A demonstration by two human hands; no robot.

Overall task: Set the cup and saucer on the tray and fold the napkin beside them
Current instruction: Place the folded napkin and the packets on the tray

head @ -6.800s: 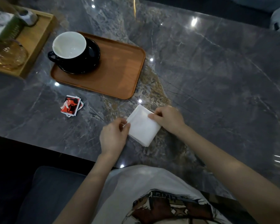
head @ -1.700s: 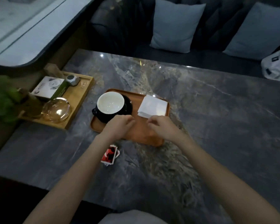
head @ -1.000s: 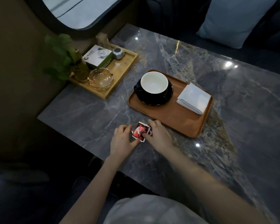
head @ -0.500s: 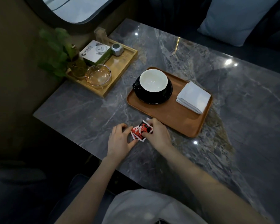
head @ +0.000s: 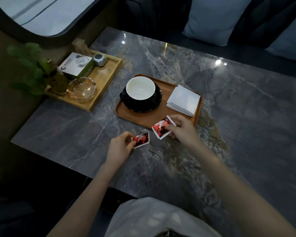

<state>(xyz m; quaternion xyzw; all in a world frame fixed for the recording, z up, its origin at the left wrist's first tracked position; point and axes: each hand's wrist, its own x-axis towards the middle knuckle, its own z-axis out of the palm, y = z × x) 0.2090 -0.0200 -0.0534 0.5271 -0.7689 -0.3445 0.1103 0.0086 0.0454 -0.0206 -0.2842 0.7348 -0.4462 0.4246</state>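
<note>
A black cup with a white inside (head: 140, 88) stands on its black saucer (head: 158, 98) at the left of the brown tray (head: 161, 117). The folded white napkin (head: 184, 100) lies on the tray's right part, apart from the saucer. In front of the tray, my left hand (head: 119, 147) pinches a small red and black packet (head: 141, 140) low over the table. My right hand (head: 183, 130) pinches a second red and black packet (head: 161, 128) over the tray's near edge.
A light wooden tray (head: 108, 79) at the back left holds a glass ashtray (head: 82, 91), a white and green box (head: 76, 65), a small silver cube (head: 100, 59) and a green plant (head: 34, 71). Grey cushions (head: 212, 19) lie on the bench beyond the marble table (head: 229, 108).
The two packets, stacked between both hands half a second ago, have been separated. My right hand has lifted one toward the tray; my left hand holds the other.
</note>
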